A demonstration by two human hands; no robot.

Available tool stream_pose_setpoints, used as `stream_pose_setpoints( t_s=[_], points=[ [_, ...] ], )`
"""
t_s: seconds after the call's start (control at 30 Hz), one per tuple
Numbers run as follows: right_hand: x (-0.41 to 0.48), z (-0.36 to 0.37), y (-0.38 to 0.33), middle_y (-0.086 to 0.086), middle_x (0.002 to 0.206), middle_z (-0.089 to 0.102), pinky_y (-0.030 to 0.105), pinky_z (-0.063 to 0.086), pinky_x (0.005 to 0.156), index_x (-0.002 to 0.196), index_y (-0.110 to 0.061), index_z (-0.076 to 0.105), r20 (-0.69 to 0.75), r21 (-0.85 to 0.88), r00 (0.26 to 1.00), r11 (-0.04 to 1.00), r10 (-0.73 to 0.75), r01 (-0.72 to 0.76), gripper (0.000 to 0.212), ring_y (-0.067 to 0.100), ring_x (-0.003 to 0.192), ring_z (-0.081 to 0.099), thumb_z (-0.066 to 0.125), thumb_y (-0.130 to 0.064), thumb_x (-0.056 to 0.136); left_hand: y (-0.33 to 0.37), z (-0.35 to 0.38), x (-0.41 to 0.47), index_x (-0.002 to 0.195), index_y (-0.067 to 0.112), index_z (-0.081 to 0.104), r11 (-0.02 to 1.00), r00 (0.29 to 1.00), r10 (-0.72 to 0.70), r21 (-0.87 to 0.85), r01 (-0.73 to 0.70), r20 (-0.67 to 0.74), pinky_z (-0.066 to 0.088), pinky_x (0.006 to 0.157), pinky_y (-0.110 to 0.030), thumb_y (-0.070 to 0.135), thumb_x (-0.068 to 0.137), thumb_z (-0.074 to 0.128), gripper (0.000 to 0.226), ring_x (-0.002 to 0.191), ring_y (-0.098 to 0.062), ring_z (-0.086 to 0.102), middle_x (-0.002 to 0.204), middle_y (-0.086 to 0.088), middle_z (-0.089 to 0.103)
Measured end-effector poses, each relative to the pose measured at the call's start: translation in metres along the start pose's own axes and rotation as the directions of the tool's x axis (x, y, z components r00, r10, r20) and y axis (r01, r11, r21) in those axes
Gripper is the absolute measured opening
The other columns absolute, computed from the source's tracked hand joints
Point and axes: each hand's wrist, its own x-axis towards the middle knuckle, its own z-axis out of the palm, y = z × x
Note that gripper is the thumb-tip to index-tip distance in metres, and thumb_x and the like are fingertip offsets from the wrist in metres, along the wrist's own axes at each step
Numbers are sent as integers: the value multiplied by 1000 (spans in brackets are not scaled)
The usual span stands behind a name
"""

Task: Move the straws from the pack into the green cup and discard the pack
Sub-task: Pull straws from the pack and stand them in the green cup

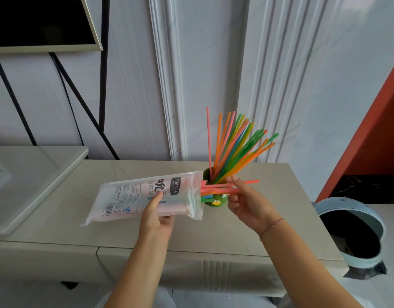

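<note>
My left hand (157, 215) holds the clear plastic straw pack (145, 195) from below, lying almost level above the cabinet top with its open mouth pointing right. Several pink, orange and green straws (216, 188) stick out of that mouth. My right hand (245, 201) pinches these straws between thumb and fingers, right at the green cup. The green cup (215, 202) stands on the cabinet behind the pack's mouth, mostly hidden. Many coloured straws (236, 147) stand fanned out in it, leaning right.
The cup stands on a beige cabinet top (247, 236). A pale blue bin (351, 232) with a black liner stands on the floor at the right. A glass-topped table (36, 174) lies to the left, under a dark screen (40, 21).
</note>
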Motion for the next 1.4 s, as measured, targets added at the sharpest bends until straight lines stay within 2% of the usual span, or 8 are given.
stream_pose_setpoints(
  t_s=[0.17, 0.33, 0.47, 0.57, 0.73, 0.97, 1.17, 1.4],
  points=[
    [4, 3, 3, 2, 65, 53, 13, 40, 42, 82, -2, 64, -44, 21, 995, 995, -93, 94, 6, 3, 45, 48, 59, -2, 86, 0, -2, 0, 98, 19, 59, 1000, 1000, 2, -5, -2, 25, 58, 59, -35, 4, 76, 74, 31, 76, -18, 72, 76, 0, 75],
    [2, -8, -13, 5, 67, 55, 13, 38, 41, 84, 4, 65, -79, -92, 988, 987, -137, 129, 8, 4, 44, 45, 59, 0, 87, 10, -7, 5, 99, 19, 61, 999, 999, 36, -13, -35, 34, 60, 62, -33, 8, 75, 77, 31, 74, -15, 73, 84, 0, 75],
    [2, -6, -15, 2, 64, 54, 13, 36, 40, 83, 3, 64, -54, -21, 988, 990, -143, 142, 9, 4, 45, 44, 58, -3, 87, 8, -5, 5, 99, 19, 59, 1000, 1000, 17, 6, -17, -7, 58, 67, -37, 4, 73, 76, 34, 81, -19, 70, 91, -2, 71],
    [2, 3, -6, -1, 64, 59, 13, 42, 45, 82, -2, 69, 26, 47, 990, 990, -136, 134, 12, 3, 48, 48, 58, -6, 86, 0, -1, 2, 102, 19, 59, 1000, 1000, -1, 24, 1, -4, 56, 57, -32, 2, 75, 74, 35, 79, -18, 69, 89, -1, 70],
    [-1, 16, 7, -1, 73, 72, 15, 48, 58, 79, -9, 75, 102, -90, 975, 975, -195, 204, 13, 5, 55, 51, 62, -9, 82, -10, 4, -3, 102, 20, 57, 998, 1000, -5, 56, 5, 4, 54, 45, -25, 1, 75, 72, 36, 77, -18, 68, 86, -1, 69],
    [-3, -5, -19, 0, 56, 58, 17, 49, 52, 81, -4, 65, -121, -200, 945, 940, -305, 278, 8, 8, 50, 51, 61, -6, 87, 12, -7, 5, 107, 19, 56, 999, 999, 29, 27, -28, -37, 57, 63, -35, 4, 76, 74, 39, 86, -19, 68, 94, -2, 69],
    [-3, -1, -14, 8, 67, 60, 20, 49, 50, 85, -3, 64, -96, -280, 970, 942, -221, 187, 9, 12, 54, 55, 58, -8, 89, -3, -3, 0, 102, 21, 55, 999, 1000, 0, 45, 2, -30, 54, 45, -27, 2, 76, 73, 36, 78, -18, 68, 88, -2, 68],
    [-6, -1, -26, 10, 64, 60, 19, 51, 49, 82, 1, 63, -177, -317, 934, 916, -310, 244, 12, 10, 49, 56, 56, -4, 89, 4, -5, 6, 96, 21, 56, 997, 999, 28, 67, -26, -33, 53, 52, -30, 3, 77, 72, 31, 80, -17, 67, 89, 0, 68]
  ],
)
